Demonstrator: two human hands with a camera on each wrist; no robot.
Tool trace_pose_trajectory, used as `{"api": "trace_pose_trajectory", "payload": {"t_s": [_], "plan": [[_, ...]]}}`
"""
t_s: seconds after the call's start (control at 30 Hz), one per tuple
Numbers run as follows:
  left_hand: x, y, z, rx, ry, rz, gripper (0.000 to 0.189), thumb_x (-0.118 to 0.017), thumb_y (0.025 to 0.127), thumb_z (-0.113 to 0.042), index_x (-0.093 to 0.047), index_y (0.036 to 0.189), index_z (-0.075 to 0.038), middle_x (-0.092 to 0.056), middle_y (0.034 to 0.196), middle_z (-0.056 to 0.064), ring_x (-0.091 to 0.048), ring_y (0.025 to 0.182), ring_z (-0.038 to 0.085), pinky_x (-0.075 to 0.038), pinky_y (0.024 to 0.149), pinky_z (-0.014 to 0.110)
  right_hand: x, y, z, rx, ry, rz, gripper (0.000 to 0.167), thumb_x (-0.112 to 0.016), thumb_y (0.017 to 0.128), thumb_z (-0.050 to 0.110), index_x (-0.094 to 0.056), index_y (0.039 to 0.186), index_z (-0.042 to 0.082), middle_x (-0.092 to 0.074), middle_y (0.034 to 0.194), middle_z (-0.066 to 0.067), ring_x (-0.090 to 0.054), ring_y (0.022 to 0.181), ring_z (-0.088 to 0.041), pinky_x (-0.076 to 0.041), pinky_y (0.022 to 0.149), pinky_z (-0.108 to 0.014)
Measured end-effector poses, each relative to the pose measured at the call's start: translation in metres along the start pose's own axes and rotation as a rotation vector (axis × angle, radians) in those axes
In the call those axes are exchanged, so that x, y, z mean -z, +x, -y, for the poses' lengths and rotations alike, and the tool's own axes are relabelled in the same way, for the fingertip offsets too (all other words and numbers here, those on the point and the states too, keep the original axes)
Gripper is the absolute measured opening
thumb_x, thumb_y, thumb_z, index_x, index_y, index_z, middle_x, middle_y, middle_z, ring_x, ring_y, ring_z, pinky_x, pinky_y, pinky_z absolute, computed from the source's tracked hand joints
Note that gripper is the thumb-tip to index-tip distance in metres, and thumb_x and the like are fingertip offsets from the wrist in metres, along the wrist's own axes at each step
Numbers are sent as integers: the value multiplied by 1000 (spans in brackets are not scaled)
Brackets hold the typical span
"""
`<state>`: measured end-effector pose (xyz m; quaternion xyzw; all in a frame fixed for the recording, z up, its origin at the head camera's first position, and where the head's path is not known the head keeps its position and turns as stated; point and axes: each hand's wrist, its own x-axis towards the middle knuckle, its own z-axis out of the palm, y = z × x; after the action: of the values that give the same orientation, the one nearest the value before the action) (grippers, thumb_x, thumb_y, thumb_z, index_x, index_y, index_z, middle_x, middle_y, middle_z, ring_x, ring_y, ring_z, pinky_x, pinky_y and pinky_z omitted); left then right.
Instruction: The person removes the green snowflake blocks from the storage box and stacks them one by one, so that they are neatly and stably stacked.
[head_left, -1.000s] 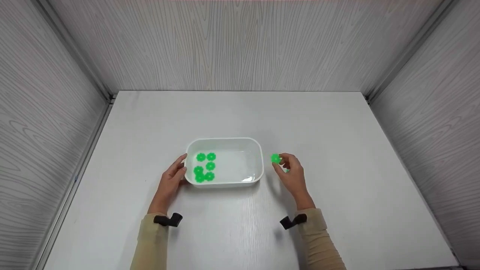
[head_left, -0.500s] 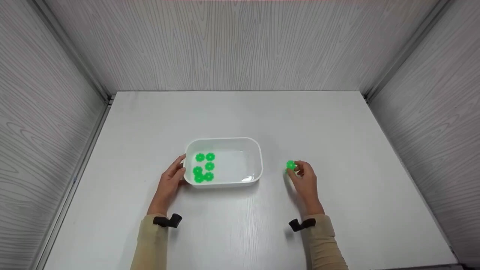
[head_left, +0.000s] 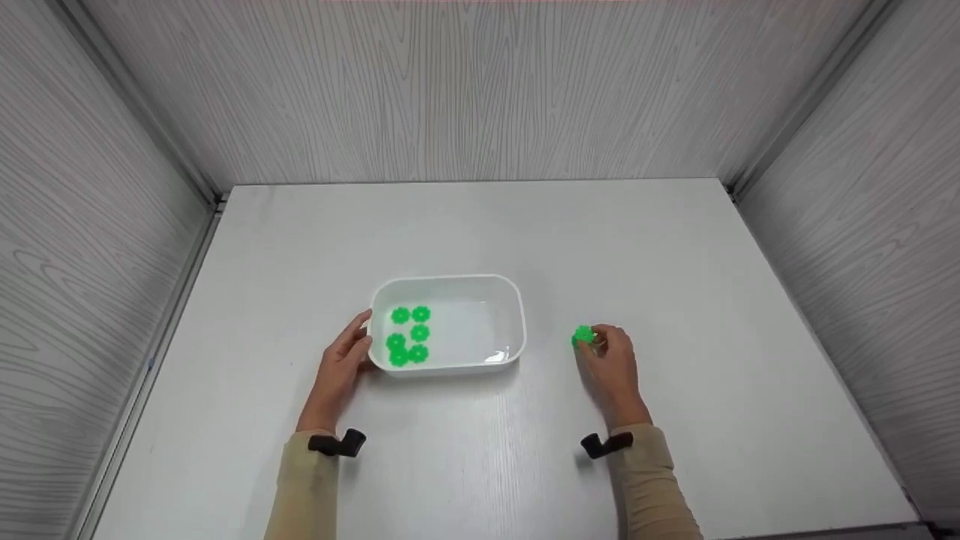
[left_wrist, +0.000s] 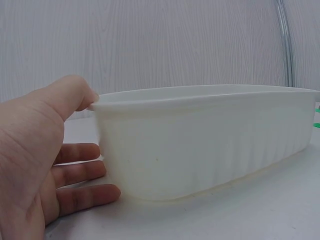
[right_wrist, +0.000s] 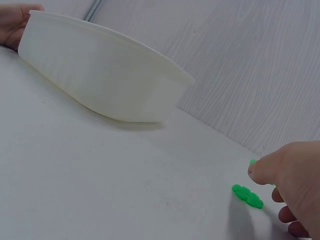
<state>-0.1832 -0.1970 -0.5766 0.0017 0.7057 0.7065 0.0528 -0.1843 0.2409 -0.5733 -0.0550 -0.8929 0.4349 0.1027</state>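
Could skid if shoved by left hand [head_left: 339, 369], fingers straight against end: white tub [head_left: 480, 322], glossy, round-cornered. Pinched by right hand [head_left: 615, 371], could drop if loosened: green flower [head_left: 583, 335], right of tub, scalloped, likely plastic. Could get knocked: second flower [right_wrist: 247, 196] below, contact unclear. Six flowers [head_left: 419, 332] inside tub.

Pieces [head_left: 421, 314] are green — tub [head_left: 465, 330] white, walls [head_left: 480, 90] wood-grained.

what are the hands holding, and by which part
Left hand: white tub, by its left rim. Right hand: seemingly a green flower piece, by its edge; the hold is partly hidden.
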Motion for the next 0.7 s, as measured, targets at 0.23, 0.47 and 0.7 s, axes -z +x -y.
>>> {"api": "trace_pose_trajectory", "payload": {"t_s": [0.23,0.47,0.7], "plan": [[0,-1,0,7,-4,-19,46,-53,94,-40,-44,138,-34,-52,127,9,-51,108,27,-46,84,35,-3,-2,1,-66,-56,38,28,-62,88,27,-56,109,10,-49,97,-3,-47,92,-20,-43,78,-36],[-1,-1,0,5,10,-12,46,-51,95,-39,-42,139,-36,-50,130,10,-51,110,26,-47,83,35,-4,1,-2,-29,-132,44,29,-63,86,24,-59,109,7,-49,102,-5,-45,100,-23,-40,88,-40],[-3,-3,-4,13,12,-26,43,-51,96,-35,-43,139,-34,-51,129,10,-52,109,26,-47,84,38,-2,1,-1,-41,-178,94,30,-62,88,26,-59,111,6,-49,108,-8,-44,105,-26,-38,92,-43]]}}
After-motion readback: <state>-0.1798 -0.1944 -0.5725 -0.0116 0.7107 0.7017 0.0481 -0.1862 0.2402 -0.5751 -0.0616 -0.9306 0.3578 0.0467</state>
